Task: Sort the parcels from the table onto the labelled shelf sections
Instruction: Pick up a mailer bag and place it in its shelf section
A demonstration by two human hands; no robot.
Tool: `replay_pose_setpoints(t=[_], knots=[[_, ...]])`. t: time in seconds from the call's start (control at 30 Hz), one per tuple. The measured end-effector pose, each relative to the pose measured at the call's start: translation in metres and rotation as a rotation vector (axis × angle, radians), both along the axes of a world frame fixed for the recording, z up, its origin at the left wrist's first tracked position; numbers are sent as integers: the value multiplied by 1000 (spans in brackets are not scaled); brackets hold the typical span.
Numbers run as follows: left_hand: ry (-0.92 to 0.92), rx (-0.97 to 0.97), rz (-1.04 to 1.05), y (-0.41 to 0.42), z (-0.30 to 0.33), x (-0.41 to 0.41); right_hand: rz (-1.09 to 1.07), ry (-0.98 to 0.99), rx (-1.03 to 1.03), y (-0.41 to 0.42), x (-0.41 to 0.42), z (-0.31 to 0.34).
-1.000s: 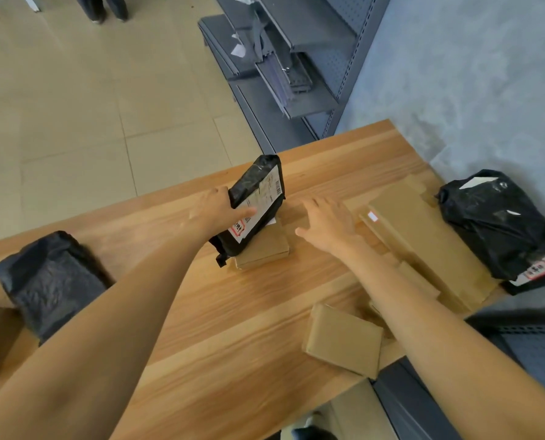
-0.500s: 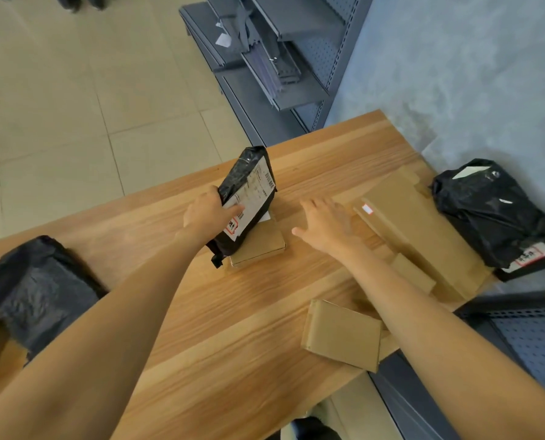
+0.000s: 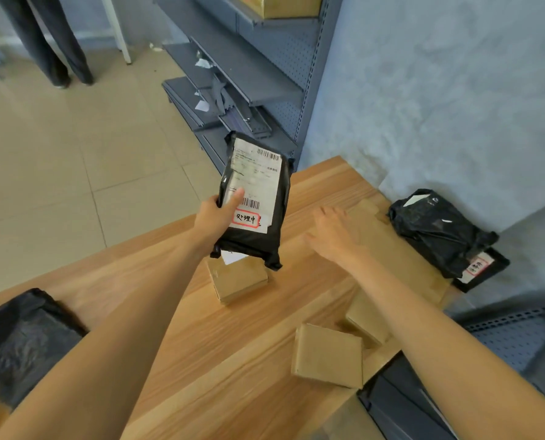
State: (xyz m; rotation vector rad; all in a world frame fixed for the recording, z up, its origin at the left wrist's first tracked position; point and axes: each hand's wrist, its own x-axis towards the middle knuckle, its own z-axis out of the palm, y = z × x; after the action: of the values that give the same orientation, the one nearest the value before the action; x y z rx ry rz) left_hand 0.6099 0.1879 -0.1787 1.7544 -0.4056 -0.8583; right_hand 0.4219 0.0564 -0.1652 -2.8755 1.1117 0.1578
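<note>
One black parcel (image 3: 254, 201) | left hand (image 3: 215, 217) grips | red-bordered label (image 3: 245, 219) "处理中"

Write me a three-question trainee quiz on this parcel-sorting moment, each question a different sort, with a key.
1. True or false: the left hand grips the black labelled parcel lifted off the table.
2. Multiple choice: the right hand is
A. pinching a brown box
B. open, fingers spread, above the long flat brown parcel
C. holding a black bag
3. Fill in: the small box right below the lifted parcel is made of ____.

Key
1. True; the thumb presses on its white label.
2. B.
3. Cardboard.
</note>
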Motion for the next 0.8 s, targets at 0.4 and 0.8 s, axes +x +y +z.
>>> replay_pose_setpoints(t=[0.4,0.8], knots=[[41,-151,-66,-35,84,-76,-202,-115,-282,-16,-88,85],[113,-267,-295,-20,159,-259,-436,-184,-409,61,-289,159]])
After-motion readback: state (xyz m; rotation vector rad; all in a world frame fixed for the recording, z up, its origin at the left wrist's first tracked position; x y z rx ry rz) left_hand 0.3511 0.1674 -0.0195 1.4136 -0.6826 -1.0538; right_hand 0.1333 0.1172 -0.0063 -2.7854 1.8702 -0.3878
